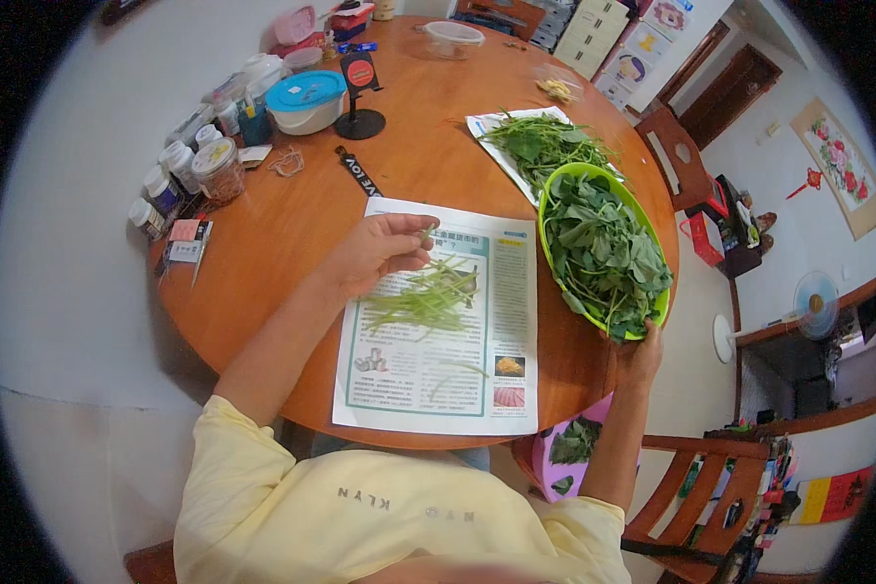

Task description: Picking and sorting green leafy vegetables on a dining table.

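My left hand (387,252) is above a printed newspaper sheet (511,306), pinching a short green stem piece (428,232) between thumb and fingertips. Below it lies a loose pile of thin green stems (423,303), with a few stray stems (460,366) nearer me on the paper. At the right, my right hand (639,358) grips the near rim of a lime-green oval basket (546,252). Dark leafy greens (606,233) heap up inside it, some hanging over the near rim. The fingers beneath the rim are partly hidden.
Behind the basket, more leafy stems (547,142) lie on white paper (485,131). A black phone stand (360,124), a blue-lidded bowl (306,95) and several jars (215,171) line the left side. Below the table's right edge is a pink stool (555,478) bearing leaves, near a wooden chair (693,496).
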{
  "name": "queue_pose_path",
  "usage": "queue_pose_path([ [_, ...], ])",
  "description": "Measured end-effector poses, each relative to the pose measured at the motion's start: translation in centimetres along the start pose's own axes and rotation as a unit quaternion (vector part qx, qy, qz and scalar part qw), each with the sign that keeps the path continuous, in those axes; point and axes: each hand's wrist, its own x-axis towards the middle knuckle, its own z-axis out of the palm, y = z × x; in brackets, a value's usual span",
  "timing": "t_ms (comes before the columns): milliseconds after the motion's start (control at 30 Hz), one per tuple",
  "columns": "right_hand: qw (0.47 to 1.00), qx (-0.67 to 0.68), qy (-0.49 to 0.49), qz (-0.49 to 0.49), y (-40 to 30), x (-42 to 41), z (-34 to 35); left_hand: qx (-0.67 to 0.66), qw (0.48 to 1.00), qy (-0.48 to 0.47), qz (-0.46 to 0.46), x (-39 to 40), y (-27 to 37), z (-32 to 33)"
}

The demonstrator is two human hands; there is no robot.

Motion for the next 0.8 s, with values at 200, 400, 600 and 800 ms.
queue_pose_path([
  [200,0.995,-0.093,-0.038,-0.021,0.1,0.5,3.0,-0.002,0.999,0.03,0.029,0.9,-0.4,-3.1],
  [400,0.984,-0.037,-0.164,0.066,2.2,3.7,9.5,-0.002,0.998,-0.002,0.063,0.0,1.0,-2.9],
  [600,0.966,-0.096,-0.194,0.142,5.8,5.0,15.9,0.11,0.981,-0.16,0.008,-2.4,2.3,-1.8],
  [800,0.958,-0.118,-0.228,0.132,7.4,6.9,16.6,0.115,0.973,-0.202,0.002,-2.1,2.3,-1.8],
])
